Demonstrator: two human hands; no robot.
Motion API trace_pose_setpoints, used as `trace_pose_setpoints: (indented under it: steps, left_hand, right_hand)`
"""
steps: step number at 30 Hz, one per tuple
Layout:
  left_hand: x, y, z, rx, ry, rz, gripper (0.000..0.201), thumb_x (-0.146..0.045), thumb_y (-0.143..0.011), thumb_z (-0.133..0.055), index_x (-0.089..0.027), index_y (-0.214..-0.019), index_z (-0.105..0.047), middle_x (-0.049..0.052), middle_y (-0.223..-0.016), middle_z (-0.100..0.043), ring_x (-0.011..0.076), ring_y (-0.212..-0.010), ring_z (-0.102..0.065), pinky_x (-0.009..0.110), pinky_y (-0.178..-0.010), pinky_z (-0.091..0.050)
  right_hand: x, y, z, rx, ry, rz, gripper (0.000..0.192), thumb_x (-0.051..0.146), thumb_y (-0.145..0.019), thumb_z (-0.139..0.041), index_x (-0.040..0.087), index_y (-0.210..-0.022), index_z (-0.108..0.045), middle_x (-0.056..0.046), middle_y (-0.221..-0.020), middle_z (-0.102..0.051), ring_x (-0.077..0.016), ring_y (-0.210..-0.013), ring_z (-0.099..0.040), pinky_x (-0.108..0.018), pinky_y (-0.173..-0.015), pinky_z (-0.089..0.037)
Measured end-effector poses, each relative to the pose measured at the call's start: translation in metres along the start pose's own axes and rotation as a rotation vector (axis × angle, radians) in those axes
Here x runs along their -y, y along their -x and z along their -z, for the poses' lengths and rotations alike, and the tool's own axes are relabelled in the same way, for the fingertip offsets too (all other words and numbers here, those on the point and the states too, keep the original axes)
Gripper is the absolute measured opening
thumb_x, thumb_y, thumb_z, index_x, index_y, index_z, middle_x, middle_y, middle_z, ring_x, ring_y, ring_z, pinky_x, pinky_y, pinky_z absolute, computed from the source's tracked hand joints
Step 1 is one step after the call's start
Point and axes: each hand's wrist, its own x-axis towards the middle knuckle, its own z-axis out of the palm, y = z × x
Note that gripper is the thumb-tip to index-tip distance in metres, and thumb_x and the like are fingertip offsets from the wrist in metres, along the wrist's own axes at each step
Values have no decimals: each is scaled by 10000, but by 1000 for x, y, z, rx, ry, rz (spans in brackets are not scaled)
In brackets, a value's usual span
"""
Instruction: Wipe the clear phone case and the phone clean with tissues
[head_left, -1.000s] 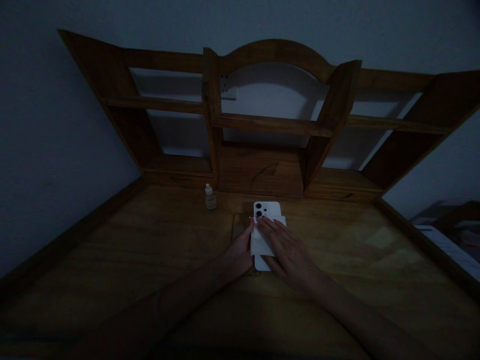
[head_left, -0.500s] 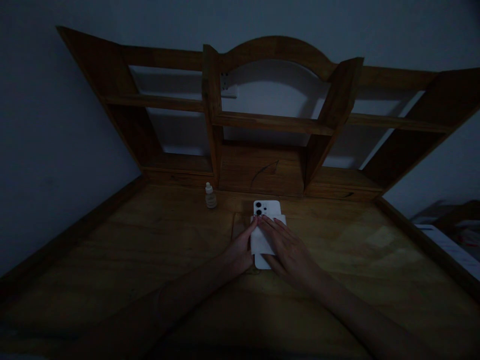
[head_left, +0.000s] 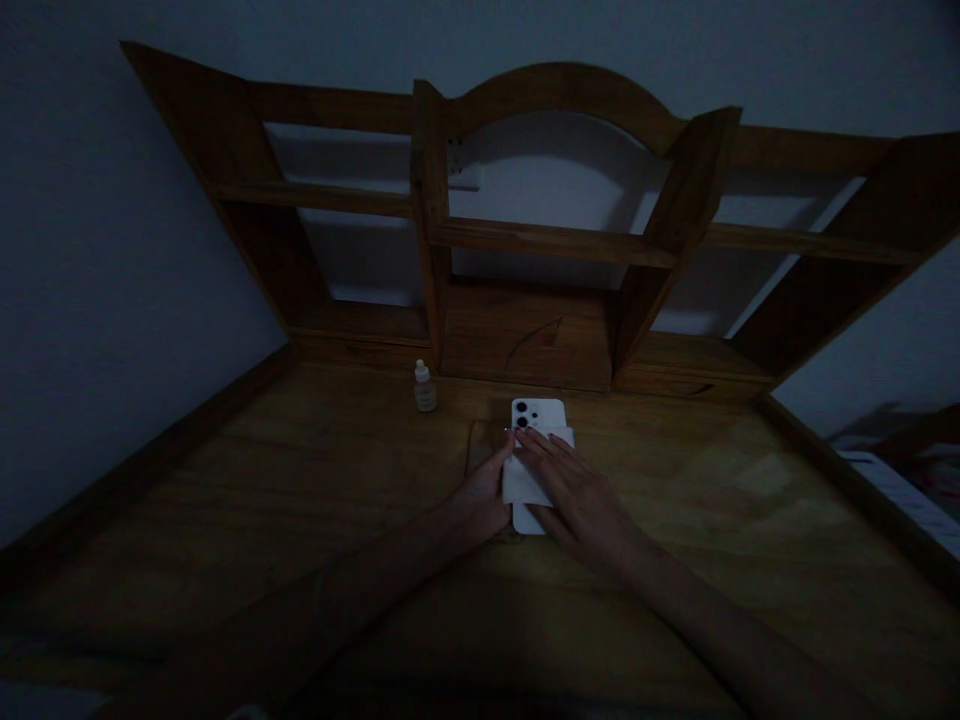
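Note:
A white smartphone point(head_left: 538, 412) lies back side up, with its dark round camera lenses at the top left. Across its middle is a thin white sheet, like a wipe or tissue point(head_left: 523, 484). My left hand point(head_left: 484, 500) is closed around the phone's left edge, thumb at the sheet's top corner; its other fingers are mostly hidden. Over the sheet lies my right hand point(head_left: 581, 490), fingertips pressing it near the lenses and thumb low along the phone. Partly under my left hand, a clear phone case point(head_left: 482, 440) rests on the wooden desk point(head_left: 337, 470).
A small dropper-type bottle point(head_left: 426, 392) stands behind and left of the phone. Along the back rises a wooden shelf unit point(head_left: 551, 240) with a wall socket point(head_left: 463, 175) behind it. Raised edges border the desk; white papers point(head_left: 892, 490) lie beyond the right one. The room is dim.
The view has shifted slightly, so everything sits a little higher and to the right. Both hands keep nearly the same place on the phone and the white sheet.

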Motion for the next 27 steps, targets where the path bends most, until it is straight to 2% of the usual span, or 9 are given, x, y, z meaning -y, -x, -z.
trace_pose_setpoints:
  steps: [3, 6, 11, 16, 23, 27]
  left_hand:
    - [0, 1, 0, -2, -31, 5, 458, -445, -966, -463, -95, -1214, -625, 126, -1105, -713, 218, -1025, -681, 372, -1042, -449]
    - [-1, 2, -1, 2, -21, -10, 440, -420, -977, -449, -89, -1203, -628, 117, -1096, -717, 213, -1054, -672, 344, -1053, -439]
    - [-1, 0, -1, -13, 0, -18, 418, -407, -986, -432, -83, -1135, -649, 106, -1032, -734, 195, -973, -693, 341, -1049, -441]
    - [0, 2, -1, -15, 8, -30, 436, -404, -980, -453, -57, -1171, -635, 101, -1090, -722, 192, -1057, -666, 268, -1024, -441]
    - [0, 3, -1, -5, -11, -24, 460, -428, -984, -423, -76, -1184, -640, 108, -1123, -715, 209, -1119, -639, 292, -1026, -450]
    - [0, 2, -2, -23, -81, -65, 397, -384, -984, -422, -99, -1081, -681, 93, -1020, -730, 207, -1063, -652, 309, -992, -470]
  right_hand:
    - [-1, 0, -1, -2, -2, 11, 707, 205, -916, -516, 144, -1550, -208, -119, -1606, -264, -237, -1497, -193, -492, -1214, -252]
    - [-1, 0, -1, 0, 0, 3, 717, 199, -918, -513, 143, -1555, -189, -113, -1613, -245, -233, -1500, -182, -490, -1215, -250]
    - [-1, -1, 0, -2, 4, 12, 720, 211, -928, -501, 155, -1562, -164, -106, -1614, -239, -232, -1497, -193, -494, -1210, -265]
    - [-2, -1, 0, -1, 1, 18, 696, 220, -946, -484, 164, -1562, -166, -97, -1611, -246, -230, -1497, -192, -501, -1210, -261]
    - [0, -1, 2, -3, -7, 19, 682, 216, -951, -478, 176, -1561, -178, -96, -1606, -261, -235, -1492, -211, -508, -1201, -277]
    - [-2, 0, 0, -6, -14, 10, 702, 213, -945, -479, 187, -1566, -153, -91, -1612, -242, -240, -1495, -200, -520, -1200, -276]
